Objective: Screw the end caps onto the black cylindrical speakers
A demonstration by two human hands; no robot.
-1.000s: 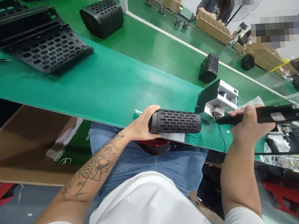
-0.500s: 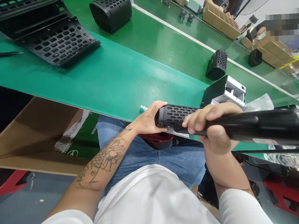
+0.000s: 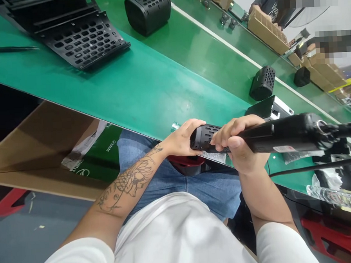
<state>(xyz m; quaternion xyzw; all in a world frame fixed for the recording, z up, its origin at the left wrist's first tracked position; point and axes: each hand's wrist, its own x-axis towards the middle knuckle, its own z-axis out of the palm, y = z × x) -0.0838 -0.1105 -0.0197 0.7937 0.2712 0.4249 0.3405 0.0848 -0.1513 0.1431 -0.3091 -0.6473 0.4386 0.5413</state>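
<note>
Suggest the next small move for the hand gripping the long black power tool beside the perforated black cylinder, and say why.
Probably hold the long black power tool steady and seat its tip squarely against the perforated black cylinder. The right hand grips the tool near its front, right by the cylinder, while the left hand braces the cylinder's end at the green bench edge. The tip is hidden.

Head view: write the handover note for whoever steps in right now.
Left hand: grips the near end of the black perforated cylinder, held at the green bench edge.
Right hand: closed around the black power driver, its front end at the cylinder; the tip is hidden by the fingers.
Nearby: black slotted tray far left; two similar black housings on the bench.
Done or left: cannot tell whether any fastener is seated.
</note>
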